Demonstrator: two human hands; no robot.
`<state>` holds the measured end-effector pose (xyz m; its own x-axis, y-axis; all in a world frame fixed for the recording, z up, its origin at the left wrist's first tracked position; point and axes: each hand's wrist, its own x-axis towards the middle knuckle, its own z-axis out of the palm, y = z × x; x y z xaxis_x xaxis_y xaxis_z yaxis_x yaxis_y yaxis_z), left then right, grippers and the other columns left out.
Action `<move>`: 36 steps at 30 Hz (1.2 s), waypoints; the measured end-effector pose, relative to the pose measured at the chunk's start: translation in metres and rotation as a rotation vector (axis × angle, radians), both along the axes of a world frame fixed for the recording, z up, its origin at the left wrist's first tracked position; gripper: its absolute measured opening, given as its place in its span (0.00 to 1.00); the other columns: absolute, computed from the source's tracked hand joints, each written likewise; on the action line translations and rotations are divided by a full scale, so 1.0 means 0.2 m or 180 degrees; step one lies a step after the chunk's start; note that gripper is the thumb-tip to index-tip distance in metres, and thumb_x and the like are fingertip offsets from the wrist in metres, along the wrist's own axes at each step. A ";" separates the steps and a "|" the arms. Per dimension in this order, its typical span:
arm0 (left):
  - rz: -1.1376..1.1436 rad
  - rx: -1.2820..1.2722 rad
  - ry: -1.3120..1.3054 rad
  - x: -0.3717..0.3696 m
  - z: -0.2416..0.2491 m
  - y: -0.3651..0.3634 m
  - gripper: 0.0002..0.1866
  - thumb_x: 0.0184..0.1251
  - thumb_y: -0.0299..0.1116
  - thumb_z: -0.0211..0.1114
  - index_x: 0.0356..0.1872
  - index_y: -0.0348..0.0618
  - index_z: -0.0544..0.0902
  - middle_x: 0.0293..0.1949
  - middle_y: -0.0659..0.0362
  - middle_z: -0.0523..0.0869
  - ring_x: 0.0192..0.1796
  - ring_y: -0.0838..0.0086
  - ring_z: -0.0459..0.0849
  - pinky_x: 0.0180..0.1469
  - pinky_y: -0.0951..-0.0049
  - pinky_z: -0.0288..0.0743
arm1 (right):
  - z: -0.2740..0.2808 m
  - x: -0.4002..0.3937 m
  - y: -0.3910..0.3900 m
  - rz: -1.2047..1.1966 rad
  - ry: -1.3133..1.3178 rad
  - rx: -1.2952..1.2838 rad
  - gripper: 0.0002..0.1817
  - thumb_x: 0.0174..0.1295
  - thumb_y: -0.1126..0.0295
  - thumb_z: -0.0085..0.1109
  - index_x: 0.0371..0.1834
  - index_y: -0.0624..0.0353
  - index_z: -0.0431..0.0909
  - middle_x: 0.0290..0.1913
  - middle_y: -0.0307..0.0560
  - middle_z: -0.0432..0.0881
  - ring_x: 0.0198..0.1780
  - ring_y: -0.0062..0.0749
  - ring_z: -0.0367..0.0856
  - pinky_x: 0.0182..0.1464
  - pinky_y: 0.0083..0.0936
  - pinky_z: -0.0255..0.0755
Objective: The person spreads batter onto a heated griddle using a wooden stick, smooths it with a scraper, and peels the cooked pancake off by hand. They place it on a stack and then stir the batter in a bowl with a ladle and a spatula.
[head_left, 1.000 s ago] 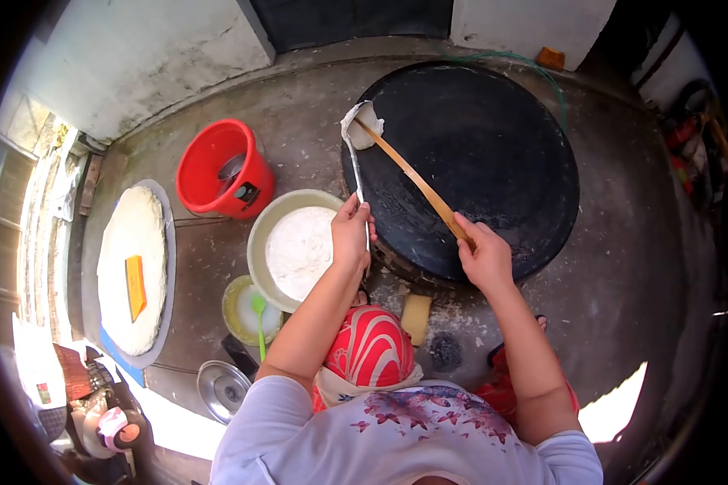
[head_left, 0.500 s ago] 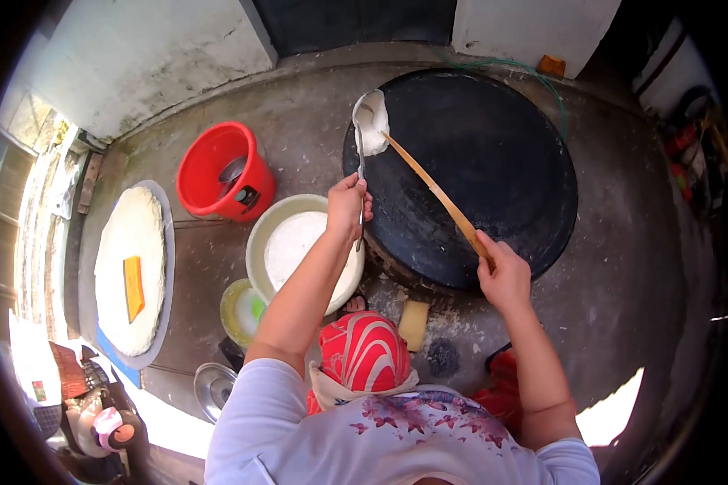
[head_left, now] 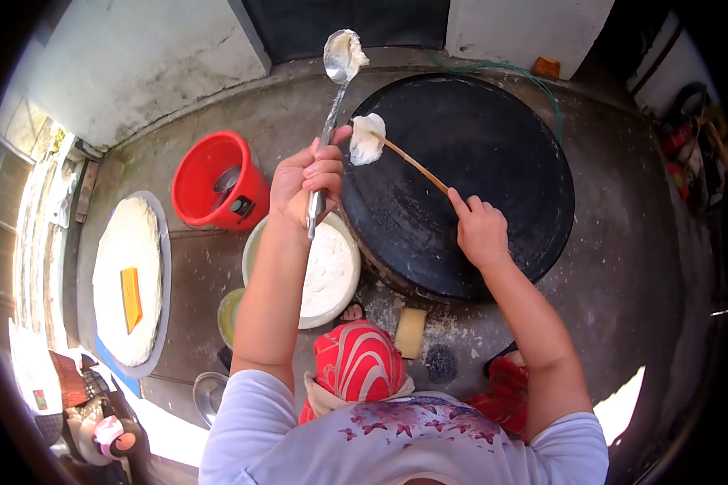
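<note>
My left hand (head_left: 309, 174) is closed around the handle of a metal ladle (head_left: 333, 66), which is raised with white batter clinging in its bowl. In my right hand (head_left: 483, 233) is a slim wooden stick (head_left: 419, 167). A lump of white batter (head_left: 367, 139) hangs on the stick's far end, over the left edge of a large round black griddle (head_left: 477, 153). Below my left forearm stands a pale basin (head_left: 357, 271) holding a white mixture, partly hidden by the arm.
A red bucket (head_left: 255, 198) with a metal utensil inside stands left of the griddle. Farther left, a yellow scraper (head_left: 131, 299) lies on a wide white sheet (head_left: 129, 234). Near my feet are a yellow sponge (head_left: 411, 333), a dark scouring pad (head_left: 442, 364) and a small yellowish bowl (head_left: 229, 317).
My left hand has lifted the ladle up and left, away from the stick's tip. The batter lump now sits on the stick, and my right hand has moved slightly up and left.
</note>
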<state>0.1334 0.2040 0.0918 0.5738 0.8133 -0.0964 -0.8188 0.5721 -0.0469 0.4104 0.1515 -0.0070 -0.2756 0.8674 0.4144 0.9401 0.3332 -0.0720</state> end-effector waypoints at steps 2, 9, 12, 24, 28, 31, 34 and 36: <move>0.0042 -0.0039 -0.0054 -0.05 0.00 -0.07 0.20 0.71 0.33 0.41 0.57 0.29 0.63 0.24 0.61 0.67 0.18 0.81 0.63 0.16 0.82 0.60 | 0.00 -0.02 0.00 -0.0374 0.1706 -0.0665 0.22 0.49 0.73 0.53 0.51 0.49 0.76 0.27 0.47 0.74 0.31 0.41 0.77 0.35 0.32 0.72; 0.0377 -0.0458 0.0018 -0.19 -0.19 -0.33 0.20 0.71 0.32 0.41 0.58 0.29 0.63 0.24 0.60 0.68 0.18 0.81 0.63 0.17 0.82 0.60 | -0.09 -0.03 0.07 -0.0266 -0.0082 -0.0122 0.24 0.47 0.74 0.55 0.51 0.46 0.76 0.24 0.45 0.71 0.28 0.34 0.77 0.33 0.33 0.72; 0.0541 -0.0808 0.0122 -0.29 -0.33 -0.48 0.20 0.71 0.33 0.41 0.57 0.29 0.64 0.23 0.61 0.68 0.18 0.81 0.63 0.16 0.82 0.60 | -0.06 -0.07 0.04 -0.0317 0.0784 -0.0578 0.23 0.47 0.73 0.55 0.50 0.45 0.77 0.25 0.45 0.71 0.29 0.35 0.77 0.33 0.32 0.73; 0.1016 -0.2331 -0.0012 -0.40 -0.81 -0.91 0.18 0.70 0.33 0.40 0.52 0.28 0.67 0.21 0.62 0.67 0.16 0.81 0.63 0.15 0.83 0.59 | -0.09 -0.11 0.03 -0.0185 0.1287 -0.0690 0.21 0.47 0.73 0.54 0.48 0.50 0.78 0.27 0.46 0.73 0.30 0.40 0.77 0.34 0.32 0.73; 0.1053 -0.2519 -0.0018 -0.39 -0.86 -0.91 0.18 0.70 0.32 0.40 0.51 0.28 0.68 0.21 0.62 0.68 0.17 0.81 0.64 0.15 0.83 0.60 | -0.12 0.04 0.25 -0.0561 0.0183 -0.0156 0.22 0.47 0.73 0.56 0.50 0.48 0.76 0.27 0.43 0.73 0.27 0.38 0.77 0.30 0.35 0.72; 0.1054 -0.2522 0.0040 -0.38 -0.87 -0.91 0.18 0.70 0.33 0.40 0.51 0.28 0.68 0.21 0.62 0.68 0.17 0.81 0.64 0.15 0.83 0.61 | -0.10 -0.02 0.27 -0.0717 0.1274 -0.0590 0.22 0.49 0.73 0.53 0.50 0.48 0.76 0.30 0.45 0.75 0.32 0.42 0.78 0.35 0.33 0.72; 0.0980 -0.2424 0.0003 -0.40 -0.94 -0.91 0.18 0.70 0.33 0.40 0.51 0.28 0.68 0.21 0.63 0.68 0.17 0.81 0.65 0.16 0.83 0.61 | -0.04 -0.16 0.12 -0.0308 0.1176 -0.0864 0.22 0.47 0.72 0.53 0.50 0.48 0.77 0.29 0.46 0.74 0.32 0.41 0.78 0.36 0.34 0.74; 0.1004 -0.2484 0.0062 -0.39 -0.96 -0.90 0.18 0.69 0.32 0.40 0.50 0.28 0.68 0.21 0.63 0.68 0.17 0.81 0.64 0.15 0.83 0.61 | -0.10 -0.12 0.21 -0.0397 0.0424 -0.0376 0.23 0.46 0.74 0.54 0.50 0.49 0.76 0.28 0.44 0.73 0.30 0.39 0.78 0.32 0.33 0.73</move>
